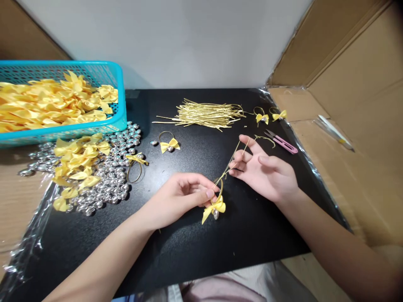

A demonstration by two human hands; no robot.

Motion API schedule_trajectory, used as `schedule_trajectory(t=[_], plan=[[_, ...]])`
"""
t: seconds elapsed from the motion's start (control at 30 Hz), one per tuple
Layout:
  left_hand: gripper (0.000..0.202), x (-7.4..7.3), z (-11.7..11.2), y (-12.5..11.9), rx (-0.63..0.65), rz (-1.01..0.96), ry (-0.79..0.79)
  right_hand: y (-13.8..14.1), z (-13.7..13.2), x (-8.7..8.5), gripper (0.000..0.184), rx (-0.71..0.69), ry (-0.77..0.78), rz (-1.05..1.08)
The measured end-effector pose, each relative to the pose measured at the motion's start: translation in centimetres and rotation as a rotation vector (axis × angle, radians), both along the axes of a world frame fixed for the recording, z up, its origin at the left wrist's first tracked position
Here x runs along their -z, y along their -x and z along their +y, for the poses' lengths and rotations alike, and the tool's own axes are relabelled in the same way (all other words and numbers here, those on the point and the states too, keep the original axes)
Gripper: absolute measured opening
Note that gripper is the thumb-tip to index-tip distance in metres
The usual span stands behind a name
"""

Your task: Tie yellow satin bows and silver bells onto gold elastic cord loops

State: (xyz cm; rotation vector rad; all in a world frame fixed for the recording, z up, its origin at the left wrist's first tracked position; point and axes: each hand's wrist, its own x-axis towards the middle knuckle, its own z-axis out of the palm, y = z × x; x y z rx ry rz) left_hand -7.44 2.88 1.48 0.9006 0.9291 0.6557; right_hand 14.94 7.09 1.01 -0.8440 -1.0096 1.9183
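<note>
My left hand (181, 195) pinches a small yellow ribbon bow (214, 207) with a silver bead under it, just above the black table top (176, 247). A thin gold cord (231, 161) loops from the bow and runs up to my right hand (262, 170), whose fingers pinch and wrap the cord's ends. Both hands hover over the middle of the table, a few centimetres apart.
A turquoise basket (121, 111) of yellow bows stands at back left. Loose bows (80, 159) and silver beads (110, 180) lie beside it. A bundle of gold cords (206, 114), finished bow loops (168, 144) and pink snips (281, 141) lie behind my hands. Cardboard walls (355, 126) rise at right.
</note>
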Motion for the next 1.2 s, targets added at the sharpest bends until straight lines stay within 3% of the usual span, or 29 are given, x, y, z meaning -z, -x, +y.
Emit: schedule_trajectory(t=[0.2,0.37,0.63,0.83,1.2], plan=[[0.012,0.0,-0.3,-0.1,0.047,0.003,-0.033,0.3,-0.6,0.1,0.076,-0.069,-0.097,0.023],[0.015,-0.1,-0.5,-0.2,0.134,0.086,-0.194,0.8,-1.6,-0.1,0.110,-0.124,-0.284,-0.182],[0.015,-0.1,-0.7,-0.5,0.057,0.388,-0.562,1.0,-1.9,0.2,0.108,-0.042,-0.483,-0.170],[0.014,0.2,-0.7,-0.3,-0.085,0.498,-0.872,0.9,-2.2,-0.2,0.106,0.026,-0.475,-0.172],[0.017,0.8,-1.1,-0.1,-0.210,0.704,-1.358,1.4,-2.3,-0.4,0.104,0.178,-0.466,-0.104]])
